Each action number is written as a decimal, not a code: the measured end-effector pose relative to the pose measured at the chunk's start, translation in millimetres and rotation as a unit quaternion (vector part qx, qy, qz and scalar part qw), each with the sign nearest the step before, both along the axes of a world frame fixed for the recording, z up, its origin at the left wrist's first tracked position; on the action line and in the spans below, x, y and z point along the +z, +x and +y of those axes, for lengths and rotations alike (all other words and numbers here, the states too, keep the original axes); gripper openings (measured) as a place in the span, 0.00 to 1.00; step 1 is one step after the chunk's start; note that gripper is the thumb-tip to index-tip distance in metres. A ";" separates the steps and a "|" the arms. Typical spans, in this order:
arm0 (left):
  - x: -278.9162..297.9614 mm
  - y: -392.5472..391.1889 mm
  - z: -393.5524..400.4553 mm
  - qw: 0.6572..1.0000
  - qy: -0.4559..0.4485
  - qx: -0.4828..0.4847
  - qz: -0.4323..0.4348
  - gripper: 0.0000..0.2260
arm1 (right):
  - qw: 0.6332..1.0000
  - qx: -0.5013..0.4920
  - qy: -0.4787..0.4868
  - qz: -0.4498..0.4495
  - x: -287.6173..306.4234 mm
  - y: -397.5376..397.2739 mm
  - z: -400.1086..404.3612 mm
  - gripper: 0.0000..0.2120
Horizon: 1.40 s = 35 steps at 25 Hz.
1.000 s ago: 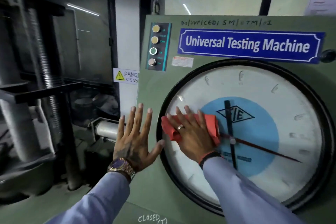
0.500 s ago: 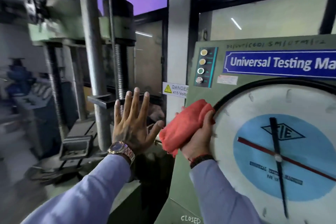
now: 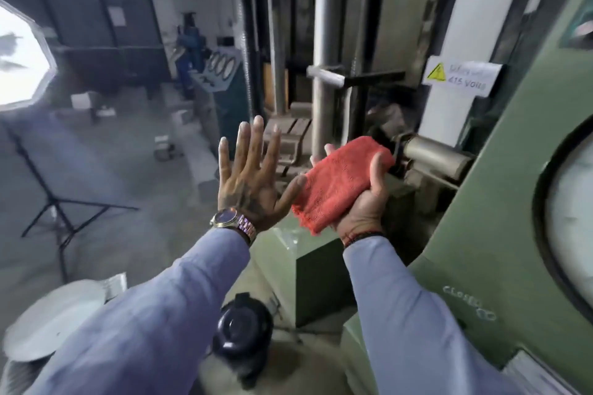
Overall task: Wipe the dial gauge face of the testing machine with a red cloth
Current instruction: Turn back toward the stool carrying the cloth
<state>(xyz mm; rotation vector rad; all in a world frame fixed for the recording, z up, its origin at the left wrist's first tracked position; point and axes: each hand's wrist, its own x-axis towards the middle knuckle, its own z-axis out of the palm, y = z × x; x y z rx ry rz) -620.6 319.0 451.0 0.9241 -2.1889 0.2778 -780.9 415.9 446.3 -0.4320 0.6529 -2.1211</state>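
Note:
The red cloth [image 3: 337, 183] lies folded in my right hand [image 3: 365, 202], held in mid-air left of the green testing machine [image 3: 500, 202]. Only the left edge of the white dial gauge face [image 3: 574, 212], inside its black rim, shows at the far right; the cloth is well clear of it. My left hand [image 3: 250, 179] is raised beside the cloth, palm away, fingers spread, holding nothing. A watch sits on its wrist.
The machine's steel columns [image 3: 324, 42] and a grey roller [image 3: 433, 157] stand behind my hands. A danger sign [image 3: 459, 75] hangs on a white post. A black knob [image 3: 244, 327] is below. A light stand tripod [image 3: 54, 202] is on the floor at left.
The view has swung left and the dial has slid almost out of frame. My right hand pulled the cloth off the dial face and now holds it in the air. My left hand left the panel.

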 end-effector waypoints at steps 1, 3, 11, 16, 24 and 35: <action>-16.1 22.5 -10.1 1.000 0.005 0.012 -0.008 0.44 | 1.000 0.012 0.006 -0.002 -14.3 19.0 -11.1 0.46; -52.3 69.8 -30.5 0.999 0.020 0.033 -0.024 0.42 | 0.999 0.031 0.031 -0.009 -45.1 55.3 -31.0 0.48; -200.8 223.6 -95.2 0.990 0.088 0.030 -0.103 0.40 | 0.991 0.009 0.115 -0.073 -192.2 148.2 -67.2 0.36; -282.3 260.0 -118.5 0.979 0.152 0.011 -0.137 0.40 | 0.982 -0.004 0.166 -0.091 -275.7 185.0 -76.6 0.41; -337.0 275.1 -164.7 0.968 0.201 0.015 -0.152 0.40 | 0.978 -0.012 0.187 -0.093 -332.3 190.0 -122.0 0.40; -385.2 232.8 -217.8 0.951 0.252 0.000 -0.182 0.41 | 0.962 0.029 0.237 -0.135 -380.6 172.1 -172.1 0.39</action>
